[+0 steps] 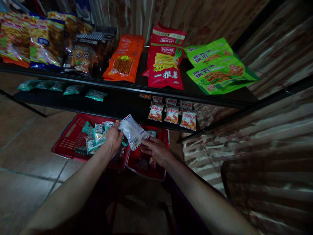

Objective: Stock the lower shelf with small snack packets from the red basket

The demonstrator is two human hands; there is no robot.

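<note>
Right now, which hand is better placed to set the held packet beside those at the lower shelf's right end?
Probably the right hand: it is by the lower right of the held packet, nearer the shelf packets. The left hand pinches the upper left.

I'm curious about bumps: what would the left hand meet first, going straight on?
Probably the lower shelf, beyond the packet the left hand holds; depth is unclear.

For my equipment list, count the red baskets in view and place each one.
2: the left basket, under the left hand, and the right basket, beside it under the right hand.
</note>
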